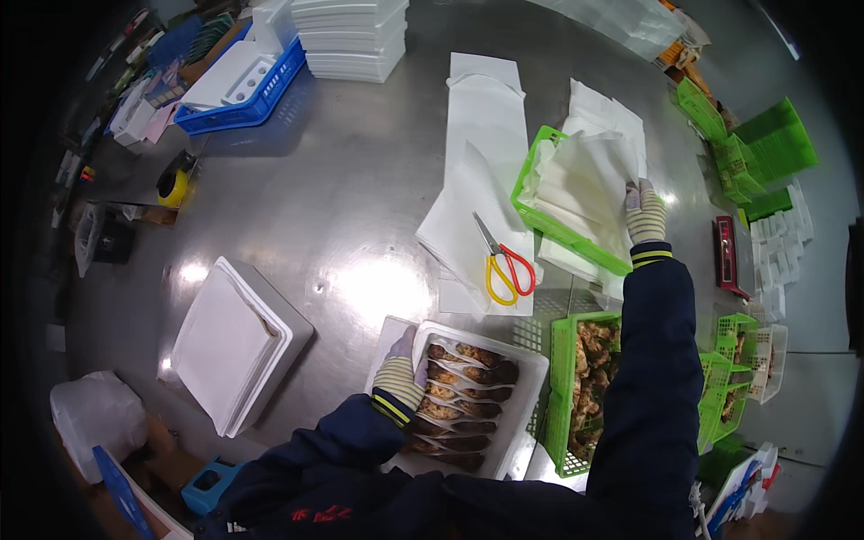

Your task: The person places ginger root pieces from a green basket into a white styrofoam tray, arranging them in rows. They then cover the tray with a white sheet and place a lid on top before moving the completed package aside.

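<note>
My left hand (398, 374), in a striped knit glove, grips the left rim of a white foam box (533, 398). Inside the box, brown mushrooms (466, 395) lie in rows with white paper between them. My right arm stretches forward, and my gloved right hand (641, 209) pinches the edge of a white paper sheet (601, 162) at a green plastic basket (574, 239) of such sheets. Scissors (503, 263) with one red and one yellow handle lie on more white paper (486, 128). A second green basket (560, 405), partly behind my right sleeve, holds loose brown mushrooms (594, 371).
A paper-topped white foam box (233, 351) stands at left on the steel table (324, 175). At the back are a blue crate (236, 118) and stacked foam lids (351, 40). On the right are a red scale (725, 256) and several green baskets (715, 405).
</note>
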`<control>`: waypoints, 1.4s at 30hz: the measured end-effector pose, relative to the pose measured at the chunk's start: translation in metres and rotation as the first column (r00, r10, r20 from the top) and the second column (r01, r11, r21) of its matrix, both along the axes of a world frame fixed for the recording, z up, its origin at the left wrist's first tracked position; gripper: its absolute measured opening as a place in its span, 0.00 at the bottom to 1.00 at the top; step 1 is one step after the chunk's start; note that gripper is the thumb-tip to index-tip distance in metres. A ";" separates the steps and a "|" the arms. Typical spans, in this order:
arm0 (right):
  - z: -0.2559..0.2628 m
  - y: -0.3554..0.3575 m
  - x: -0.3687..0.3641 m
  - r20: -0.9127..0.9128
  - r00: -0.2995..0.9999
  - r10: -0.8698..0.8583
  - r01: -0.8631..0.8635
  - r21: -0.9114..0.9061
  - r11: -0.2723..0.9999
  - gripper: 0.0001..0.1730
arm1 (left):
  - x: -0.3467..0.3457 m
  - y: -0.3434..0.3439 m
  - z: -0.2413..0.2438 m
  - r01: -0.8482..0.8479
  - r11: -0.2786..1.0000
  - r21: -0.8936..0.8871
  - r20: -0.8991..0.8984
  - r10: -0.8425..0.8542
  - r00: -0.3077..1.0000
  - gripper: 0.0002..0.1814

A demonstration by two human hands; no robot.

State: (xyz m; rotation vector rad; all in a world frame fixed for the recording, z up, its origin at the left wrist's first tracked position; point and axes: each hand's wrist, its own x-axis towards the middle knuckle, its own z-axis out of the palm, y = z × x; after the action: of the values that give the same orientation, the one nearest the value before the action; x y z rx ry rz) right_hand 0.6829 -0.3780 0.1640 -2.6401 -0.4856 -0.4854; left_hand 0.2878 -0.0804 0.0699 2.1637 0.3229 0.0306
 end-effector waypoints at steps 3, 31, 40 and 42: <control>0.038 0.016 -0.024 0.079 0.996 0.031 -0.038 0.091 0.995 0.14 | -0.005 0.001 0.002 -0.027 1.000 0.000 -0.034 0.027 0.999 0.33; 0.030 0.137 -0.370 -0.342 0.276 0.898 0.860 0.506 -0.071 0.19 | -0.004 -0.086 0.070 -0.034 -0.544 -0.838 -0.005 -0.055 0.998 0.52; -0.009 0.109 -0.365 -0.557 0.440 0.704 0.738 0.672 0.070 0.13 | -0.047 -0.023 0.037 -0.084 0.033 -0.996 -0.088 -0.133 0.987 0.36; -0.011 0.107 -0.358 -0.639 0.555 0.533 0.640 0.737 0.218 0.15 | -0.051 -0.021 0.039 -0.216 0.217 -0.952 -0.212 0.041 0.976 0.28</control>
State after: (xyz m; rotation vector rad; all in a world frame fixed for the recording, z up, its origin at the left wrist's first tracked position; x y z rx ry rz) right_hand 0.3249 -0.2712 0.1534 -1.1851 0.2955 0.4712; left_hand 0.2372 -0.1015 0.1085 0.8048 0.4451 -0.1985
